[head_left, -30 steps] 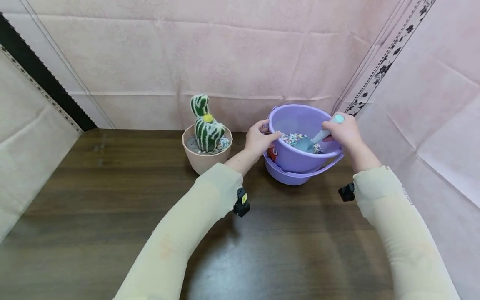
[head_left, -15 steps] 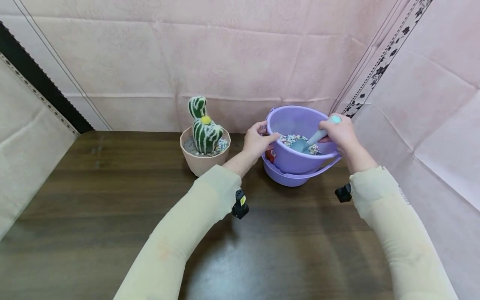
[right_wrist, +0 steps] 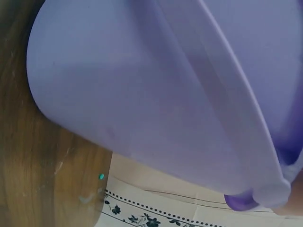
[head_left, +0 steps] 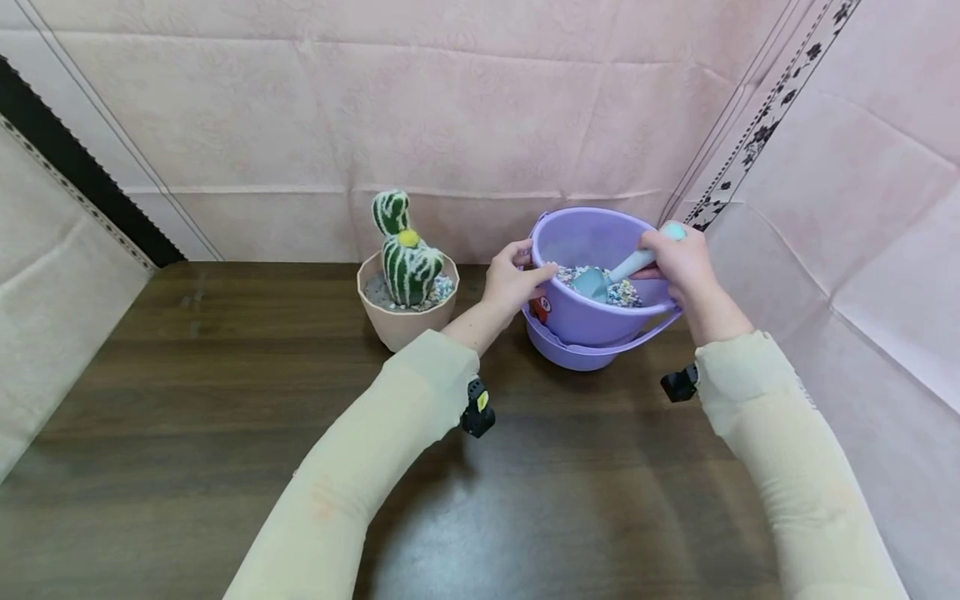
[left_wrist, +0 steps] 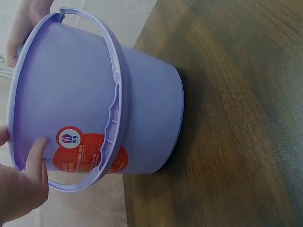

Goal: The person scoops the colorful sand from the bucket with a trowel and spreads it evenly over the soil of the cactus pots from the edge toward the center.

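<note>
My left hand (head_left: 512, 283) holds the left rim of a purple bucket (head_left: 600, 323), its thumb and fingers on either side of the rim. In the left wrist view a finger of that hand (left_wrist: 23, 184) lies against the outer wall near the red label (left_wrist: 85, 150). The fingers of my right hand (head_left: 681, 260) are wrapped around the handle of a light blue toy shovel (head_left: 632, 265) over the bucket's right side. Its blade sits in small multicoloured pebbles (head_left: 624, 293) at the bottom. The bucket's own handle (left_wrist: 113, 109) hangs down along the front.
Left of the bucket, a beige pot (head_left: 405, 327) holds a green knitted cactus (head_left: 411, 271) with grey filling and a patch of coloured pebbles. Both stand on a brown wooden table (head_left: 262, 400), near the cloth-covered back wall (head_left: 450, 125). A tiny green speck (right_wrist: 101, 176) lies beside the bucket.
The shovel blade has slid a little to the left through the pebbles, with the right hand following. The left hand keeps its hold on the rim; the whole head view has shifted slightly.
</note>
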A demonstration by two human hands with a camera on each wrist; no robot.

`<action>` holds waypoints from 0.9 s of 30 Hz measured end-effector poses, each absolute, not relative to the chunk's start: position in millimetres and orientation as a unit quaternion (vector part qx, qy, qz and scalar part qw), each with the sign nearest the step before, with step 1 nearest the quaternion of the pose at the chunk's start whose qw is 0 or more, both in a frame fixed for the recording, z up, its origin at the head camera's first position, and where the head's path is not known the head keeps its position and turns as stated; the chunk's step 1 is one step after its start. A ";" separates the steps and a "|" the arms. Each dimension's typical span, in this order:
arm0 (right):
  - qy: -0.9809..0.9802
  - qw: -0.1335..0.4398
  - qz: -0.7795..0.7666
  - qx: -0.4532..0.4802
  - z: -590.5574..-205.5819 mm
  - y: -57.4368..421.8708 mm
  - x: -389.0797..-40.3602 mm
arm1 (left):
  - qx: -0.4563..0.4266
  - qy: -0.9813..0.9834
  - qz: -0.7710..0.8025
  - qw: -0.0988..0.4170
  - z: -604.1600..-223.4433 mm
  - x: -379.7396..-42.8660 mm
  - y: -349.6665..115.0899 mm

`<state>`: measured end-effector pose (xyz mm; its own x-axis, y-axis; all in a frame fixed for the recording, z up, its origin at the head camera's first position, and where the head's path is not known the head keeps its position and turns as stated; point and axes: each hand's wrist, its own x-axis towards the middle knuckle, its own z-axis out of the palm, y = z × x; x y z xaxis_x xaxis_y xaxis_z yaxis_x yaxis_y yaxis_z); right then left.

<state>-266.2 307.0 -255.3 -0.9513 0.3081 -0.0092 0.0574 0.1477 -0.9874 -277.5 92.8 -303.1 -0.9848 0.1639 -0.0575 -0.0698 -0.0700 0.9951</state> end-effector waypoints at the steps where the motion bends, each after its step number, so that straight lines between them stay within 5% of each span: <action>1: -0.746 0.099 0.647 -0.125 -255.3 306.0 -266.8 | 0.034 0.677 0.731 0.080 -302.9 -277.4 92.5; 27: -0.574 0.128 0.789 -0.180 -253.5 302.3 -270.6 | 0.027 0.690 0.719 0.077 -303.1 -277.8 93.8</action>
